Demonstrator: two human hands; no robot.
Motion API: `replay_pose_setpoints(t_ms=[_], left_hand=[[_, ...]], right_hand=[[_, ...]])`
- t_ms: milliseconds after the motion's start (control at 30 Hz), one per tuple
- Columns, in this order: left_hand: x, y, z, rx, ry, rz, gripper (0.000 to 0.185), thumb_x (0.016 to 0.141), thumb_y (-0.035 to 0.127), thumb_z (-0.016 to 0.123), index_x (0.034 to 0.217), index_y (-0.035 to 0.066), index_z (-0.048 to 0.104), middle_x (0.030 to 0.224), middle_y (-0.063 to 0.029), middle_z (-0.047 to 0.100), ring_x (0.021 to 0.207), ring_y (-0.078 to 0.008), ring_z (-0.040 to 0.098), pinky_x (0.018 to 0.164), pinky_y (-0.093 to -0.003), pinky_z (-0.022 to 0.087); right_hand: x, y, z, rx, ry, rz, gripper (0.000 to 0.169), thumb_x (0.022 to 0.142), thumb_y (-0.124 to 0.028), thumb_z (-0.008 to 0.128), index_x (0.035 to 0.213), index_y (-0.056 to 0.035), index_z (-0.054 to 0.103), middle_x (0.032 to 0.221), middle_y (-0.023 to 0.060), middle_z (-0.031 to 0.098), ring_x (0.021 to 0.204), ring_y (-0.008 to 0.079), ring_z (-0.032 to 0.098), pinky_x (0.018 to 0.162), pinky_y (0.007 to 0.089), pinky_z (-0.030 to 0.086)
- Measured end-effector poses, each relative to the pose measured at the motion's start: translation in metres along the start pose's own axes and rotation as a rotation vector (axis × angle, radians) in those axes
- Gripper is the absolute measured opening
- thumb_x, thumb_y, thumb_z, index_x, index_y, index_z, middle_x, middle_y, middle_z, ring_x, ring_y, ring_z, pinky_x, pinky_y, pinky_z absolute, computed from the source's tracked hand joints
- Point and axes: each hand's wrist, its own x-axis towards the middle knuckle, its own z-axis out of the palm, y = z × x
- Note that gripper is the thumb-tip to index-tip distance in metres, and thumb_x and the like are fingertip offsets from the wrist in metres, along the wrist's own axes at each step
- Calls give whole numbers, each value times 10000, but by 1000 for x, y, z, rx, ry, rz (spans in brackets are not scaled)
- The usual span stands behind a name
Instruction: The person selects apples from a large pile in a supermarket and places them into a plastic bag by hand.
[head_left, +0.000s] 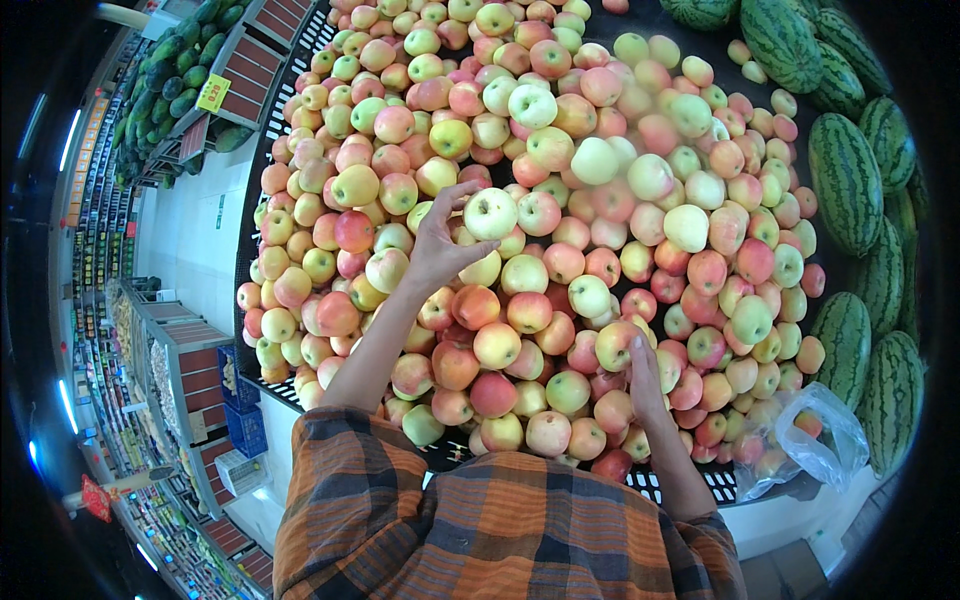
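Observation:
My left hand (441, 246) curls around a pale yellow-green apple (490, 214), with the thumb below it and the fingers above. The brown, hollowed end of that apple faces up. To the right and closer to my body, my right hand (646, 379) holds a yellow-red apple (616, 346); its thumb lies along the fruit's right side and the other fingers are mostly hidden. Both hands are over a broad heap of red, yellow and pale green apples (475, 306), which fills a black display bin with a slotted rim (718, 484).
Striped watermelons (845, 184) line the right side. A clear plastic bag (821, 435) with apples in it rests at the near right corner. Across the aisle on the left stand a dark green produce pile (174, 79), a yellow price sign (214, 92), blue crates (244, 427) and a white basket (241, 471).

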Motion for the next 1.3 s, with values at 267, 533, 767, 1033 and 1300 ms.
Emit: replay_pose_setpoints(t_ms=[267, 533, 767, 1033, 1300], left_hand=[[-27, 31, 36, 58, -111, 55, 762, 661, 46, 812, 1333, 75, 456, 1325, -61, 489, 1204, -183, 493, 1040, -362, 421], [-88, 59, 98, 110, -264, 242, 720, 656, 96, 816, 1302, 67, 501, 1256, -77, 544, 1157, -217, 525, 968, -346, 439], [-134, 96, 111, 296, -343, 474, 716, 645, 165, 850, 1281, 63, 540, 1236, -112, 581, 1078, -302, 561, 941, -395, 441], [-188, 110, 112, 106, -432, 246, 602, 758, 108, 785, 1300, 50, 528, 1144, -85, 634, 983, -169, 603, 848, -313, 506], [-197, 115, 149, 6, -668, 164, 474, 848, 153, 707, 1282, 43, 549, 1021, -85, 666, 868, -154, 619, 787, -288, 511]], right_hand=[[1, 4, -5, 569, -148, 48, 558, 992, -477, 431, 1361, -59, 440, 1269, 95, 535, 1116, 227, 533, 903, 382, 464], [-23, -48, 11, 1065, -509, 130, 857, 890, -744, 330, 1480, -122, 317, 1474, 140, 398, 1349, 337, 389, 1043, 592, 363], [-76, -37, 25, 1088, -611, 167, 739, 908, -714, 331, 1403, -174, 432, 1409, 79, 479, 1295, 324, 462, 976, 680, 382], [-136, 8, -8, 1245, -564, -36, 799, 900, -725, 322, 1439, -139, 388, 1458, 127, 419, 1334, 358, 418, 1038, 647, 350], [-225, 9, -76, 916, -82, -440, 716, 908, -682, 396, 1394, -157, 437, 1390, 99, 494, 1274, 348, 489, 983, 638, 413]])
